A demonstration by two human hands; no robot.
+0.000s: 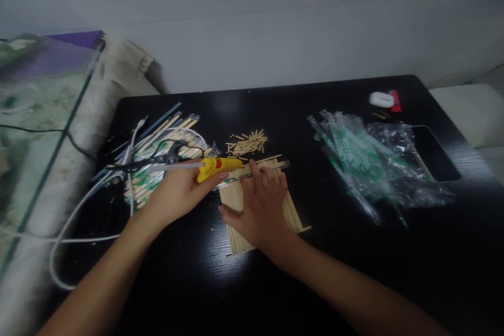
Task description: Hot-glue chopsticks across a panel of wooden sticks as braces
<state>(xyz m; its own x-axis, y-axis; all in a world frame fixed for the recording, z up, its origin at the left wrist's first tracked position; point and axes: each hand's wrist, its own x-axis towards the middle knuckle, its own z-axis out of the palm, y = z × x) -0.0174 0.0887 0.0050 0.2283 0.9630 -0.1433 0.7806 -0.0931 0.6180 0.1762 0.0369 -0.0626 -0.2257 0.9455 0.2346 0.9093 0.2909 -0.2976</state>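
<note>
My left hand (179,186) is closed around a yellow hot glue gun (210,169), whose pale glue stick (177,166) sticks out at the back toward the left. The gun's front reaches the top left of a flat panel of wooden sticks (236,237) laid side by side. My right hand (262,202) lies over this panel with its fingers spread. Its fingertips are near a stick in clear wrapping (280,165) that crosses the panel's far edge. Just beyond is a small heap of short cut stick pieces (250,143).
Wrapped chopsticks (144,184) lie left, with a black-handled tool (172,155) and a white cable (84,202) over them. Right are crumpled plastic wrappers (354,152), a phone (441,157), a white case (381,99) and a red item (396,101). A glass-topped surface (74,110) borders the left.
</note>
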